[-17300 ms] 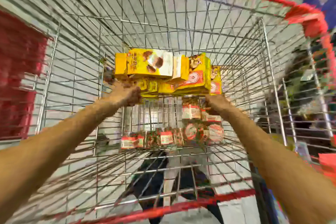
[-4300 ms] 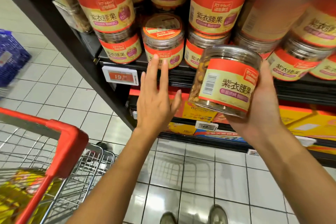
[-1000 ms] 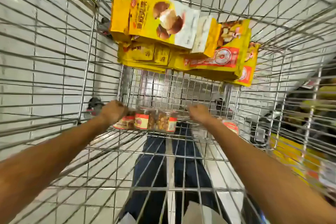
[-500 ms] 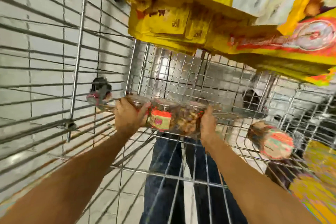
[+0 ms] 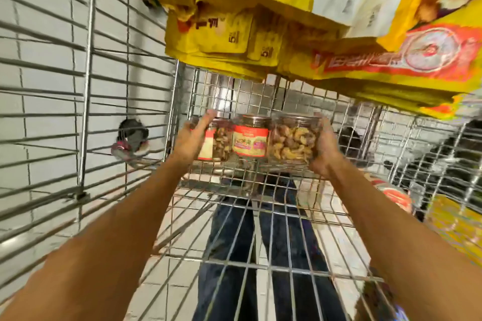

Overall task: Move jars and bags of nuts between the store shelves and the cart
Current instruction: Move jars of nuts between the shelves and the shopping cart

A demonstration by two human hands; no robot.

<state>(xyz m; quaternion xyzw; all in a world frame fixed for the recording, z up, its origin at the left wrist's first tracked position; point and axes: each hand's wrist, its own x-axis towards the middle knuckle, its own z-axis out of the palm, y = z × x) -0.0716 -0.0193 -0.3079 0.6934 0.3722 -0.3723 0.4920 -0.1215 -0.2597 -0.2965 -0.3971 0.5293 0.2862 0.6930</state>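
Note:
Three clear jars of nuts with red and cream labels stand side by side in the wire cart, pressed together in a row. My left hand clamps the left jar from the outside. My right hand presses the right jar, which shows pale nuts. The row sits just above the cart's wire floor. One more jar lies on its side at the right, behind my right forearm. Yellow bags of nuts are piled at the far end of the cart.
The cart's wire walls close in on the left and right. Through the wire floor I see dark trousers and white floor tiles. A cart wheel shows through the left wall. Yellow packaging lies outside at the right.
Both hands have squeezed the three jars together and lifted them slightly off the cart floor. The view has dropped closer into the cart.

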